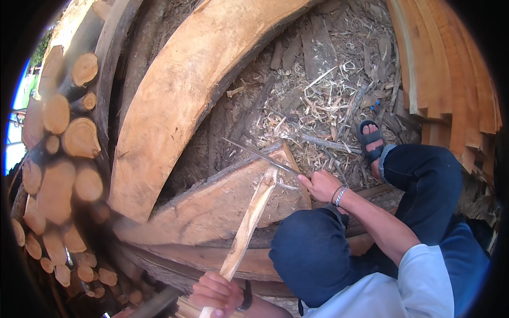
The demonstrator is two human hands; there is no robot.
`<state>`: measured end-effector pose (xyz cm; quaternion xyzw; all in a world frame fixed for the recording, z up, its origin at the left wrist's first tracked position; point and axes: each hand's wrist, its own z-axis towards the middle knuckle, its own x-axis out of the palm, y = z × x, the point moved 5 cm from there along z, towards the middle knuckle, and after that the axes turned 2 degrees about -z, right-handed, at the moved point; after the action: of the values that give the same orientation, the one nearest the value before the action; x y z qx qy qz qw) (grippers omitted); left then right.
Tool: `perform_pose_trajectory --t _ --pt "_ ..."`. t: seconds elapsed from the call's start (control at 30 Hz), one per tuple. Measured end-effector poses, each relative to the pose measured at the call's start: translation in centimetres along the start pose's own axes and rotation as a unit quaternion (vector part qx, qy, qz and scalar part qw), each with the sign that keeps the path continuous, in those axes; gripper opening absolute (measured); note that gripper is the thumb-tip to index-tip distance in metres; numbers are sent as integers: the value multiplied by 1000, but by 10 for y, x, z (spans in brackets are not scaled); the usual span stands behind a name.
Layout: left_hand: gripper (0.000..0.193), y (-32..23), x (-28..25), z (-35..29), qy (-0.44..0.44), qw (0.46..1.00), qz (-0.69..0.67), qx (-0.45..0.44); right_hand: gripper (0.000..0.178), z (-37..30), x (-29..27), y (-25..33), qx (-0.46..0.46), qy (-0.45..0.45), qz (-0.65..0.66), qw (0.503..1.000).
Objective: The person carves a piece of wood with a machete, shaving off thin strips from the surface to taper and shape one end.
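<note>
My left hand (217,294), low in the view, is closed round the lower part of a pale, peeled wooden stick (245,233). The stick slants up to the right, its far end over the corner of a wedge-shaped wood slab (199,209). My right hand (321,185) is wrapped round the handle of a long, narrow-bladed knife (257,153); the handle is mostly hidden in my fingers. The blade points up and left, crossing close to the stick's far end; I cannot tell whether they touch. A thin curl of wood (287,186) hangs beside that end.
A large curved plank (175,100) lies beyond the slab. Stacked cut logs (82,137) rise at the left, and sawn boards (440,69) lean at the far right. Shavings (318,103) and bark cover the ground near my sandalled foot (371,139).
</note>
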<state>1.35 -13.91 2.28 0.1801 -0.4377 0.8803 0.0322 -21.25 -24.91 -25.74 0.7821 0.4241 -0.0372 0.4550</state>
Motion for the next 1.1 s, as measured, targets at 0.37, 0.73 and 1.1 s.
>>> perform_pose_trajectory --t 0.37,0.73,1.1 --pt "30 -2 -27 -2 -36 999 -10 0 73 -20 4 19 -42 -9 -20 999" --pt "29 -3 -10 -4 -22 1000 5 3 76 -7 -2 9 -20 -9 -1 1000" --pt "30 -1 -13 -3 -50 999 2 11 73 -20 -7 24 -19 -1 14 1000"
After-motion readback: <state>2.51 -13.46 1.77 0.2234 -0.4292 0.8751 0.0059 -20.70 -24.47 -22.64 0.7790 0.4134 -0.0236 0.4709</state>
